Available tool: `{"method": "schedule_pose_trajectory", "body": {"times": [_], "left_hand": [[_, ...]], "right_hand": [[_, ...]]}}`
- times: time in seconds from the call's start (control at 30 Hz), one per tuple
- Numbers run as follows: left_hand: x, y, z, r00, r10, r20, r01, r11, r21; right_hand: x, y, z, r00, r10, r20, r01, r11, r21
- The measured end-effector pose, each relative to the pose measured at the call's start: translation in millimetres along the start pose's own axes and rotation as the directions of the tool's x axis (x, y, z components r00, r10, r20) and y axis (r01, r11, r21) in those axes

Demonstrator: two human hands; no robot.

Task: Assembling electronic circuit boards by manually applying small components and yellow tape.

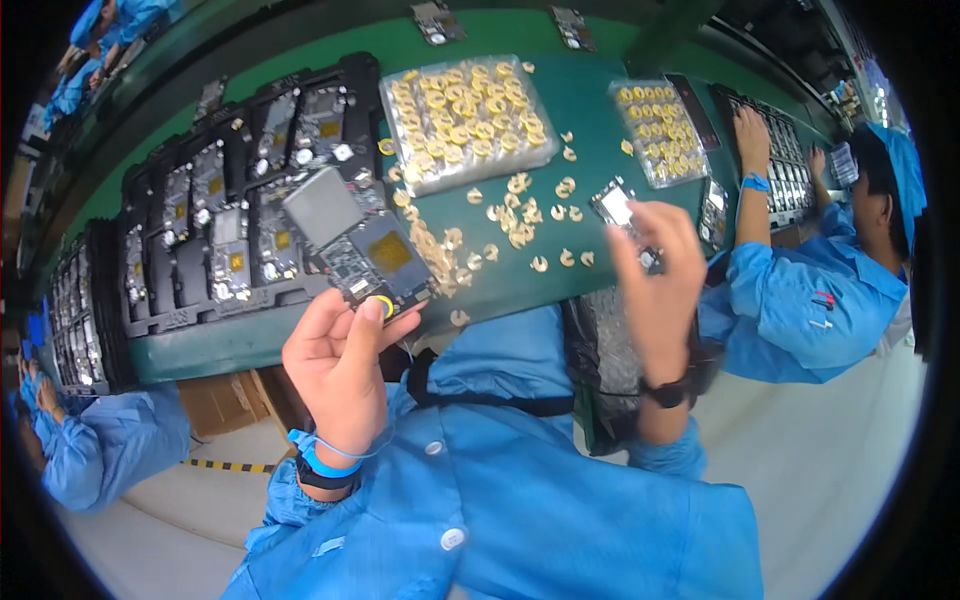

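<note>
My left hand (345,350) grips a dark circuit board (385,250) by its lower edge, above the bench. A silver metal plate covers its upper part, and a gold-brown square lies on its middle. The thumb rests beside a small round yellow-rimmed piece (387,306) at the board's lower corner. My right hand (665,270), smeared by motion, is over another small board with a white square (612,205). Thumb and fingers partly cover that board; whether they hold it is unclear. Loose pale C-shaped pieces (520,225) lie scattered between my hands.
A black tray (190,285) with several boards stands on the left. Behind are a clear tray of yellow round pieces (470,120) and a smaller one (660,130). A co-worker (820,280) reaches over another tray at right. A black bag (605,340) hangs below the green bench (590,100).
</note>
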State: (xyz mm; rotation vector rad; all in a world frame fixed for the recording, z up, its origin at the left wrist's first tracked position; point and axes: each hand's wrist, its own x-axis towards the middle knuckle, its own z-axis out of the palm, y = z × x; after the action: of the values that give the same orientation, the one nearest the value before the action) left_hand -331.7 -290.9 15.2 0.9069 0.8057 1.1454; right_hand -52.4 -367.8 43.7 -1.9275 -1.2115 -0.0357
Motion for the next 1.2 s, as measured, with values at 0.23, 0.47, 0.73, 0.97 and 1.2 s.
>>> {"method": "schedule_pose_trajectory", "body": {"times": [0.23, 0.47, 0.73, 0.97, 1.2], "left_hand": [[61, 43, 14, 0.999, -0.015, 0.039, 0.006, 0.977, 0.213], [188, 97, 44, 0.974, 0.138, 0.179, -0.203, 0.882, 0.424], [405, -4, 49, 0.999, -0.040, -0.032, 0.051, 0.832, 0.552], [473, -76, 63, 0.996, -0.057, -0.068, 0.088, 0.558, 0.825], [383, -14, 102, 0.983, 0.068, 0.173, -0.170, -0.041, 0.985]], "right_hand": [[1, 99, -24, 0.964, -0.047, 0.263, 0.115, 0.961, -0.252], [6, 107, -25, 0.964, 0.123, 0.237, -0.093, 0.987, -0.133], [26, 129, -33, 0.910, 0.248, 0.333, -0.342, 0.903, 0.261], [59, 99, -27, 0.836, 0.288, 0.467, -0.549, 0.431, 0.716], [62, 70, -8, 0.829, 0.278, 0.486, -0.558, 0.471, 0.683]]}}
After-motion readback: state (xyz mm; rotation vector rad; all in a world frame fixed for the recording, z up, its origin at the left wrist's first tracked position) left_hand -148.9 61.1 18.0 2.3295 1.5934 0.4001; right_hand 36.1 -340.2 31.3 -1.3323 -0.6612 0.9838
